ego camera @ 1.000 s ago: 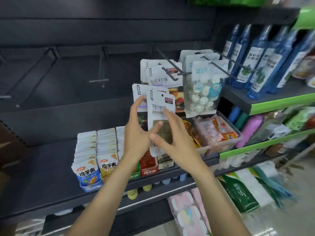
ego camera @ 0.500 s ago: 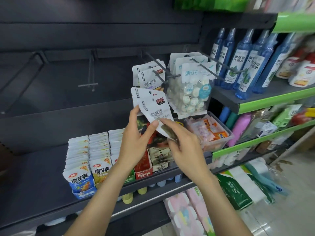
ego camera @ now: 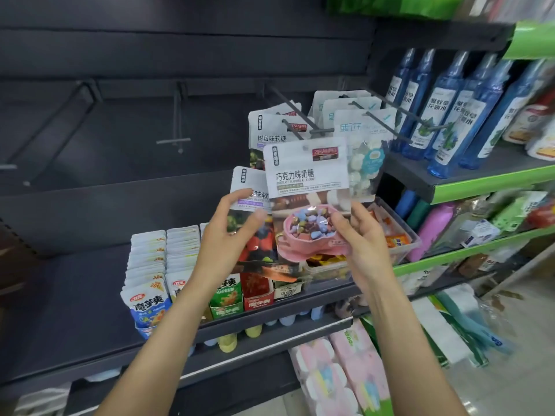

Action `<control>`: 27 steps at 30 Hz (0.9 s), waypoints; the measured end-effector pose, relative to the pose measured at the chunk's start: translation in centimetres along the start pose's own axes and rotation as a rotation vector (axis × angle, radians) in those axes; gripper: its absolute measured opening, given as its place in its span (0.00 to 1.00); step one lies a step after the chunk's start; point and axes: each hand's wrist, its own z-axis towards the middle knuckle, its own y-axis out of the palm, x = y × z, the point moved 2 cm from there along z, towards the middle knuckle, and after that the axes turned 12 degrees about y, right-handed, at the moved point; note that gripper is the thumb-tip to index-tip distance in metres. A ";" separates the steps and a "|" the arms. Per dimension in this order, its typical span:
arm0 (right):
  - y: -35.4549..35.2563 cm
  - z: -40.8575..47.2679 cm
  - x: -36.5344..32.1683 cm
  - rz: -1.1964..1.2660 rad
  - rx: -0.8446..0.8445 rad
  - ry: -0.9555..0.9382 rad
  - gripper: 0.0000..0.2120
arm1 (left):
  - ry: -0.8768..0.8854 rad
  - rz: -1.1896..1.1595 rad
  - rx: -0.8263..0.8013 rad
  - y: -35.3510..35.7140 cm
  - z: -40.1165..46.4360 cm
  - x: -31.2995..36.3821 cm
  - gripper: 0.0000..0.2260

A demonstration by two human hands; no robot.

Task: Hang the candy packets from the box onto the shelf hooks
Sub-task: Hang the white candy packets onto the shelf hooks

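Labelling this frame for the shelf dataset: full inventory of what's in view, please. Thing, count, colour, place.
chocolate candy packet: 1, white top with pink bowl print, front centre, held by right hand
berry candy packet: 1, white top with dark fruit print, behind the first, held by left hand
hung candy packets: several, white, on centre hook
mint packets: about three, white and teal, hook to the right
empty hooks: at least two, dark grey, left back panel
snack pouches: rows, white, blue and green, lower shelf
clear bin: 1, right of packets
blue bottles: several, right shelf
left hand: gripping berry packet
right hand: pinching chocolate packet
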 end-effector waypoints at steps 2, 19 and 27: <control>0.3 0.6 0.7 0.017 0.010 0.019 0.17 | 0.039 0.019 -0.027 0.4 -0.3 0.6 0.26; 0.5 1.7 0.1 -0.016 0.116 -0.093 0.20 | 0.231 0.118 -0.006 1.3 1.1 1.9 0.28; 0.6 2.6 -0.3 -0.007 0.159 -0.047 0.22 | 0.179 0.133 -0.001 1.2 1.2 0.8 0.27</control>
